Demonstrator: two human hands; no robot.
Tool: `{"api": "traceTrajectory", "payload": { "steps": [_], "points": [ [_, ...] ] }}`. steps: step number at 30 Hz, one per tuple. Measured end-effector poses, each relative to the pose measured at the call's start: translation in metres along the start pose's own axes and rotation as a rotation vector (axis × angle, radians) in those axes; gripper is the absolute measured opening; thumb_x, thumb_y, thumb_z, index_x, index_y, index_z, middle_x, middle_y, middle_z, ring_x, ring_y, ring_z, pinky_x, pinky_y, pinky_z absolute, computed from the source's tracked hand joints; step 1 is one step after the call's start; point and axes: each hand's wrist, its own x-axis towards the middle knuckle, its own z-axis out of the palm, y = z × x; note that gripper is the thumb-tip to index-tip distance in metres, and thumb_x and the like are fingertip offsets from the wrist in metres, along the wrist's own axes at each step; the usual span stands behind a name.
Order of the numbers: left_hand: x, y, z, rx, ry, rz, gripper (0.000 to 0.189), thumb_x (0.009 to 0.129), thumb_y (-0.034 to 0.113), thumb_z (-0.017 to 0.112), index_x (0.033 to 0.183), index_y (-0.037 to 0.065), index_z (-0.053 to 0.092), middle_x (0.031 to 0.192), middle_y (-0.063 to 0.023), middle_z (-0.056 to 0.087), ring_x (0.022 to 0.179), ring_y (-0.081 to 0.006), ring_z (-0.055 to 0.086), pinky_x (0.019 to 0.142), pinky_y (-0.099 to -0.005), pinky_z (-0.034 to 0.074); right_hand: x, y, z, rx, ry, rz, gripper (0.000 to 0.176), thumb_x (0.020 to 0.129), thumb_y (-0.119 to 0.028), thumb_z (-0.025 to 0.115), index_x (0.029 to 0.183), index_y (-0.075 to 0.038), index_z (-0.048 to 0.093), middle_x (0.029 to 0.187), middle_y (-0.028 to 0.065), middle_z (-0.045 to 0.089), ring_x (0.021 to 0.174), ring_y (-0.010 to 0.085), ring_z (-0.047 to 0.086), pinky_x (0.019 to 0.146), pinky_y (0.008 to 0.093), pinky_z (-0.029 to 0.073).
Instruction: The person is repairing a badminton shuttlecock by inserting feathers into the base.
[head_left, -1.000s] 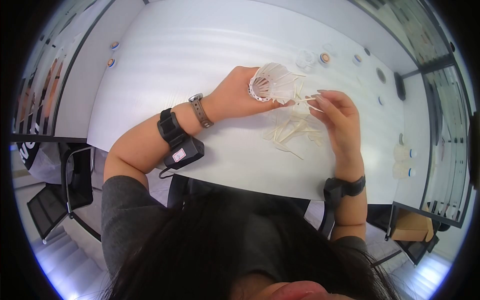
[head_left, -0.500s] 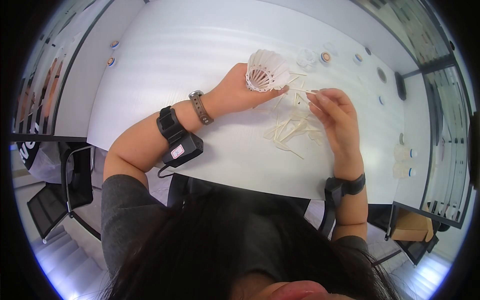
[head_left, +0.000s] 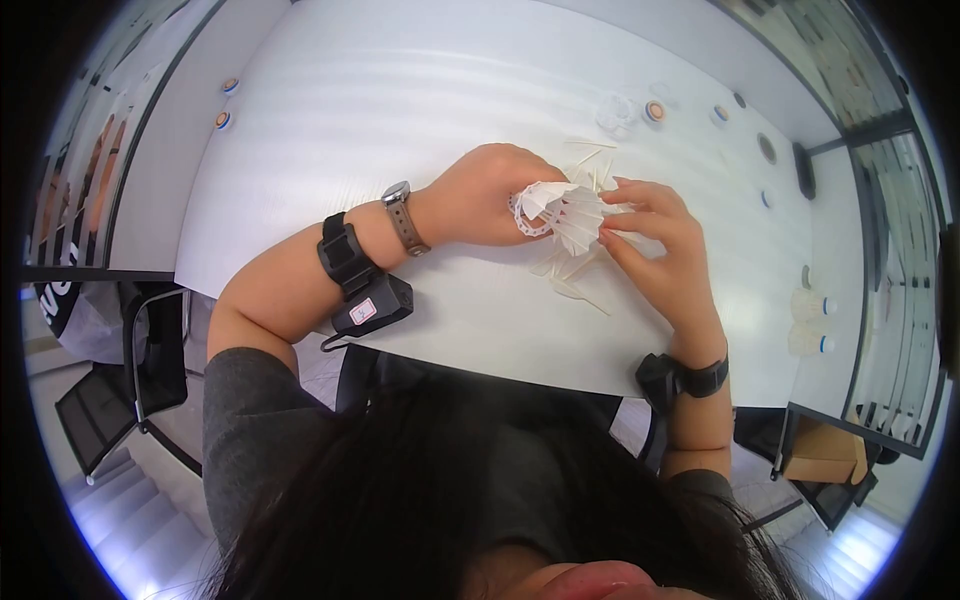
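My left hand [head_left: 500, 195] is wrapped around a white shuttlecock [head_left: 575, 215], whose feather skirt points right and tilts a little down. Stitched ring parts of the skirt show beside the left palm. At the open end of the skirt, my right hand [head_left: 655, 235] has its thumb and fingers curled onto the feather tips. Whether a loose feather is also between these fingers cannot be made out. Under and behind both hands lie several loose feathers and pale bare shafts [head_left: 580, 290] on the white table [head_left: 480, 310].
Small round pieces with blue rims [head_left: 654, 112] stand at the back and left. Two shuttlecocks [head_left: 810, 338] lie near the right partition [head_left: 835, 250]. A cardboard box [head_left: 822, 455] sits on a chair at the lower right.
The shuttlecock has turned from opening upward to pointing right. My left hand has rolled over with it. My right hand has moved from a thin pale shaft onto the skirt's edge.
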Motion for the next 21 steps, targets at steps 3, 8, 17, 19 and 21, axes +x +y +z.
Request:
{"api": "traceTrajectory", "payload": {
  "steps": [3, 8, 17, 19, 21],
  "points": [
    [-0.001, 0.000, -0.001, 0.050, -0.073, -0.029, 0.030, 0.071, 0.015, 0.077, 0.098, 0.006, 0.068, 0.091, -0.0099, 0.070, 0.082, -0.0284, 0.066, 0.073, -0.0362, 0.052, 0.000, -0.002, -0.001, -0.005, -0.020, 0.009, 0.012, 0.074, -0.004, 0.077, 0.086, -0.004, 0.073, 0.100, 0.0076, 0.068, 0.101, 0.0265, 0.061, 0.086, 0.0360, 0.048],
    [0.001, 0.007, -0.002, -0.102, 0.002, -0.220, 0.053, 0.077, 0.016, 0.080, 0.124, 0.006, 0.056, 0.116, -0.0082, 0.065, 0.096, -0.0166, 0.065, 0.085, -0.0328, 0.051, 0.000, -0.007, -0.002, -0.033, 0.066, 0.146, 0.008, 0.077, -0.004, 0.076, 0.082, -0.003, 0.071, 0.086, 0.0057, 0.065, 0.082, 0.0190, 0.060, 0.072, 0.0307, 0.048],
    [-0.001, 0.003, -0.001, -0.201, 0.074, -0.167, 0.051, 0.089, 0.030, 0.069, 0.127, 0.001, 0.050, 0.109, -0.0110, 0.060, 0.098, -0.0222, 0.058, 0.088, -0.0347, 0.047, -0.002, -0.010, -0.004, 0.447, 0.237, 0.376, 0.010, 0.089, -0.008, 0.070, 0.092, 0.000, 0.065, 0.082, 0.0048, 0.069, 0.071, 0.0086, 0.063, 0.062, 0.0214, 0.049],
    [0.000, 0.004, -0.002, -0.180, 0.042, -0.172, 0.049, 0.090, 0.029, 0.069, 0.126, 0.001, 0.052, 0.106, -0.0105, 0.059, 0.096, -0.0223, 0.057, 0.086, -0.0347, 0.047, -0.003, -0.012, -0.005, 0.494, 0.222, 0.355, 0.010, 0.091, -0.007, 0.068, 0.096, 0.001, 0.064, 0.086, 0.0088, 0.071, 0.074, 0.0125, 0.068, 0.064, 0.0234, 0.053],
    [0.002, 0.005, -0.004, -0.151, -0.003, -0.175, 0.048, 0.089, 0.029, 0.070, 0.123, 0.001, 0.053, 0.103, -0.0100, 0.059, 0.093, -0.0224, 0.057, 0.083, -0.0346, 0.047, -0.003, -0.017, -0.005, 0.542, 0.233, 0.364, 0.009, 0.092, -0.006, 0.067, 0.096, 0.001, 0.065, 0.087, 0.0103, 0.072, 0.075, 0.0144, 0.070, 0.064, 0.0234, 0.053]
  ]
}}
